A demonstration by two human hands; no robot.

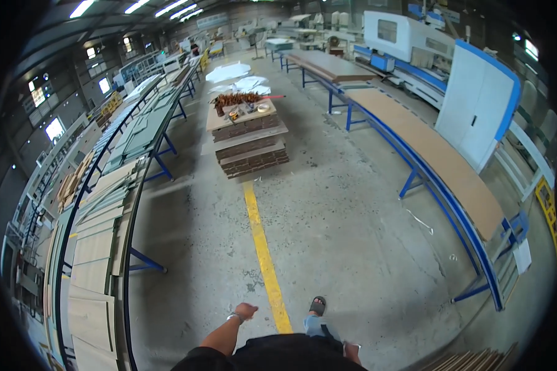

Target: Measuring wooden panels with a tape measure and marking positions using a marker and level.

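In the upper middle of the frame stood the stack [254, 166] of brown boards, layered with pale sheets jutting past its sides; its top carried a rust-brown heap [238, 99] and a pale roll [263, 108]. A blue-legged table [147, 260] at left bore pale panels [96, 266], some overlapping. The left hand [246, 310], at bottom centre beside a yellow floor stripe [260, 247], looked loosely curled, though I cannot tell how tightly. The right hand [352, 352], partly hidden at the lower edge, did not show its grip; I cannot tell.
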